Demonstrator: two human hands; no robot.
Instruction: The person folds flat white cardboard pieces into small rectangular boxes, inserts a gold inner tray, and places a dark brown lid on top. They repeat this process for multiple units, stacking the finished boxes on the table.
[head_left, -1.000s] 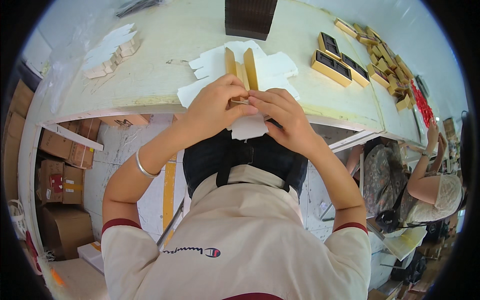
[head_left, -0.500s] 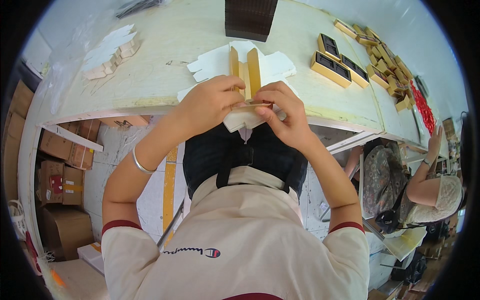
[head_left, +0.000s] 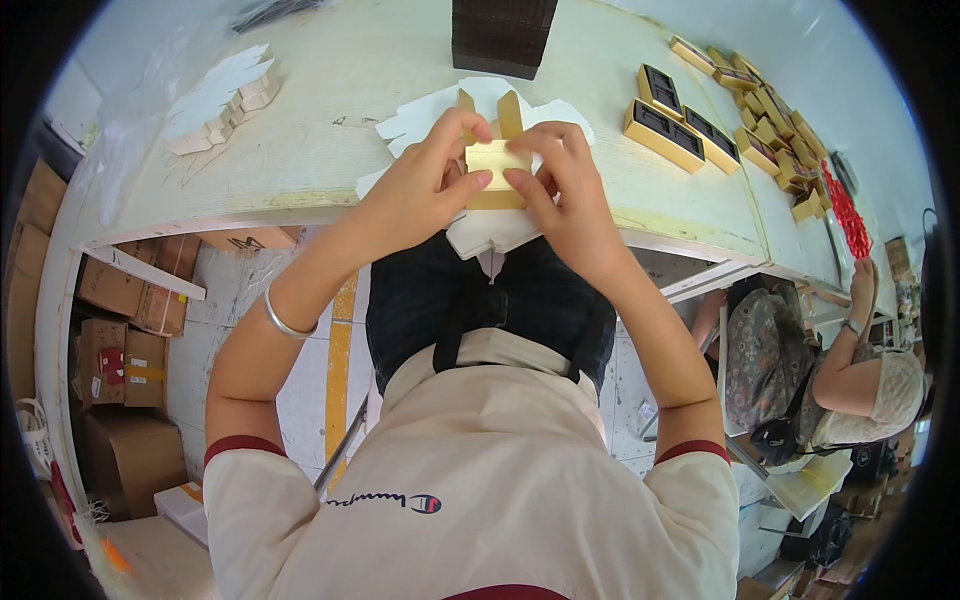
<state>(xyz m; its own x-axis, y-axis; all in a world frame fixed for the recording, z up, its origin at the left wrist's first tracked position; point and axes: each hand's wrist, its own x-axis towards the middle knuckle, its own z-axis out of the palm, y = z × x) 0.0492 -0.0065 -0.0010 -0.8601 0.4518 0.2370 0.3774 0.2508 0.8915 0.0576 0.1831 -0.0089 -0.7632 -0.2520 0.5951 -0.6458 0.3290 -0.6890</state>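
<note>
Between my two hands is a partly folded gold carton [head_left: 499,200], at the near edge of the table. My left hand [head_left: 445,165] grips its left side, with the thumb on the near flap and the fingers bent over the far part. On the right side my right hand [head_left: 560,180] does the same, thumb on the flap and fingers curled over the edge. Two upright gold walls stick up beyond my fingers. Flat white die-cut carton blanks [head_left: 420,125] lie under and around the carton, and one white blank [head_left: 490,238] overhangs the table edge toward my lap.
A tall dark stack of trays [head_left: 503,40] stands beyond my hands. White blanks [head_left: 222,100] are piled at left. Gold boxes with black inserts [head_left: 665,137] sit at right, several more behind them, near red shredded filler [head_left: 846,210]. Another person [head_left: 840,370] sits at the right.
The near gold flap has been folded up and over, so its gold face now shows. Both my hands have shifted slightly away from me, thumbs now resting on the flap.
</note>
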